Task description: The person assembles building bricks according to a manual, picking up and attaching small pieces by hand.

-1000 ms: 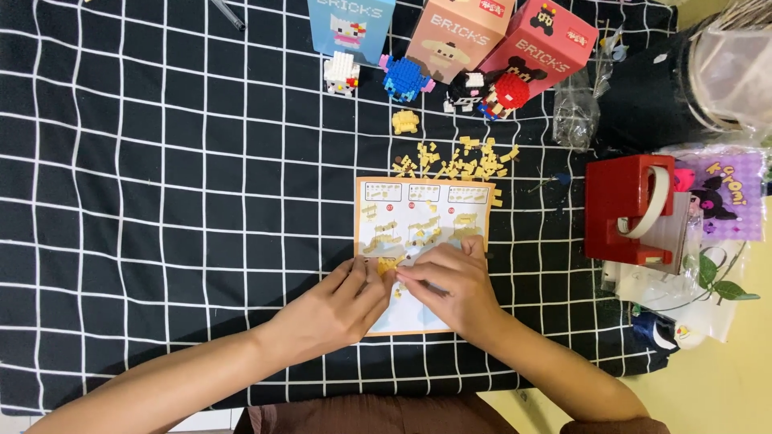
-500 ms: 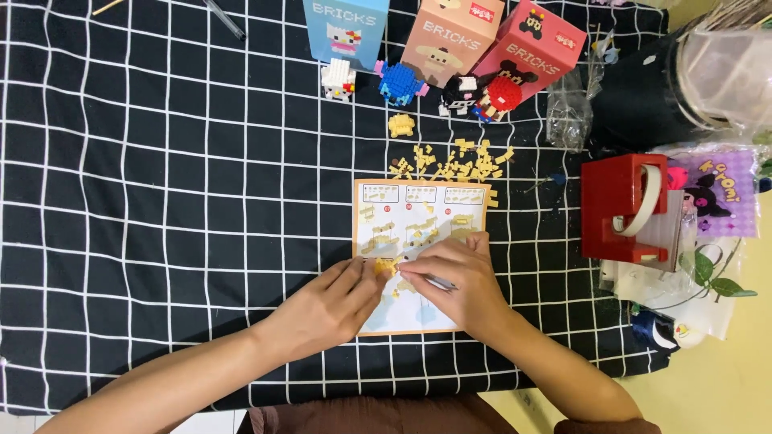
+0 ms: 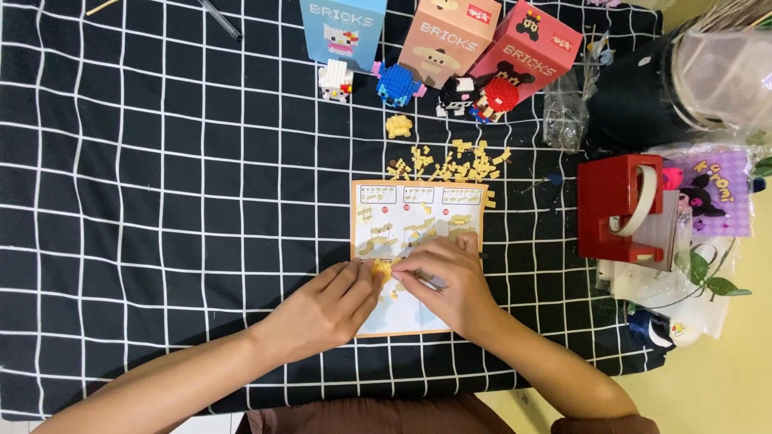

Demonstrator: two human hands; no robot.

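Observation:
An instruction sheet lies on the black grid cloth. My left hand and my right hand meet over its lower half. Between their fingertips sits a small yellow brick assembly, pinched from both sides. A thin grey tool pokes out under my right fingers. A heap of loose yellow bricks lies just beyond the sheet's far edge, with one small yellow piece farther back.
Three boxes stand at the back: blue, peach, red. In front of them stand small brick figures, white, blue, black-and-red. A red tape dispenser, plastic bags and a dark container crowd the right side.
Both hands stay over the sheet's lower half; the fingers have shifted slightly around the small yellow assembly. The camera view drifted a little.

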